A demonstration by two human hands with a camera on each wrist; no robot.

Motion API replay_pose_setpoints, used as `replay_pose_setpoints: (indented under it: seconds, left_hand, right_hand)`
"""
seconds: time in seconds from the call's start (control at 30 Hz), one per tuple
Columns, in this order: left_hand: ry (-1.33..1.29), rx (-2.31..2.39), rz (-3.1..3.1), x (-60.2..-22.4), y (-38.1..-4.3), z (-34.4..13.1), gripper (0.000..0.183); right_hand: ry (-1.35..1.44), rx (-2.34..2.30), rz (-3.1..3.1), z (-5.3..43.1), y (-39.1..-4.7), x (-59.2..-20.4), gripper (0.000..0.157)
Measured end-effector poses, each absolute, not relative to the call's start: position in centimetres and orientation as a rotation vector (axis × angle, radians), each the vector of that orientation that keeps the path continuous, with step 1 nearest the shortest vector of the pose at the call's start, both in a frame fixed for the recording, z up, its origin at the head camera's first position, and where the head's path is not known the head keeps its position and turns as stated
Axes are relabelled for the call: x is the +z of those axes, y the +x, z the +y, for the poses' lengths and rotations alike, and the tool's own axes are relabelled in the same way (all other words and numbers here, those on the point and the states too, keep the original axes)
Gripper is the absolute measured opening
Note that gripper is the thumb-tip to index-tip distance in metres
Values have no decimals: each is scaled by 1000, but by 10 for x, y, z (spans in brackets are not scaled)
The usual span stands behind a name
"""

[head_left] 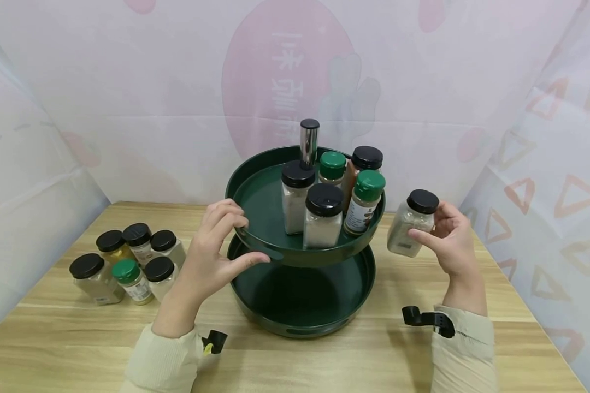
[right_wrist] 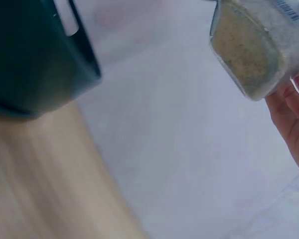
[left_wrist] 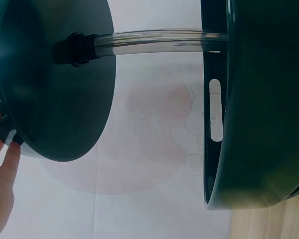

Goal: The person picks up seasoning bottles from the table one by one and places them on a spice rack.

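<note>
Printed pale backdrop (head_left: pixel 177 71), standing behind and to both sides of a wood-grain table (head_left: pixel 526 355). Central landmark: a dark green two-tier rack (head_left: pixel 334 257), its upper tier (head_left: pixel 260 191) raised above the lower tier (head_left: pixel 305 297) on a metal post (head_left: pixel 309 143). To the rack's left, well apart from it, stands a cluster of five black-lidded jars (head_left: pixel 98 284) and one green-capped bottle (head_left: pixel 139 290). On the rack's upper tier, mostly right of the post, stand three black-lidded jars (head_left: pixel 322 232) and two green-capped bottles (head_left: pixel 359 215).

Left hand (head_left: pixel 213 248): at the rack's front left, fingers hooked over the upper rim, thumb against the outer wall, gripping it. Right hand (head_left: pixel 451 237): just to the rack's right, closed around a spice jar (head_left: pixel 401 232), thumb across its near face.

Key relation: the held jar is off the table, between the rack's right rim and the right palm. Its long axis is tilted, black lid leaning away from the rack and base toward it. The right hand is nearer to this jar; the left lies across the rack.
</note>
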State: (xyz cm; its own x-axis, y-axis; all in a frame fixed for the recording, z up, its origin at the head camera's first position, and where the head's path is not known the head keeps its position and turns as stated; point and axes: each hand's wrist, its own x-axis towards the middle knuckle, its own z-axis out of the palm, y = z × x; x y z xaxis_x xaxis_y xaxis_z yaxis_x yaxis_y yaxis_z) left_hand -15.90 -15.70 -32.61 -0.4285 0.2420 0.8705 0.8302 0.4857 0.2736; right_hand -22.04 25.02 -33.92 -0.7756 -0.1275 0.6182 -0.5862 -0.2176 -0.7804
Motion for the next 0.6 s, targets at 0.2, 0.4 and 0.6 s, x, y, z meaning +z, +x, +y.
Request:
replay_pose_setpoints:
  seconds: [0.2, 0.4, 0.6]
  left_hand:
    - [-883, -926, -1928, -326, -158, -157, 61]
    - [-879, -927, -1930, -326, -158, -157, 61]
    - [-881, -927, -1923, -326, -158, -156, 61]
  right_hand:
    - [969, 2061, -1606, 247, -210, -324, 53]
    - [1028, 2031, -1557, 242, -204, -315, 53]
    - [1092, 2030, -1514, 238, -201, -310, 52]
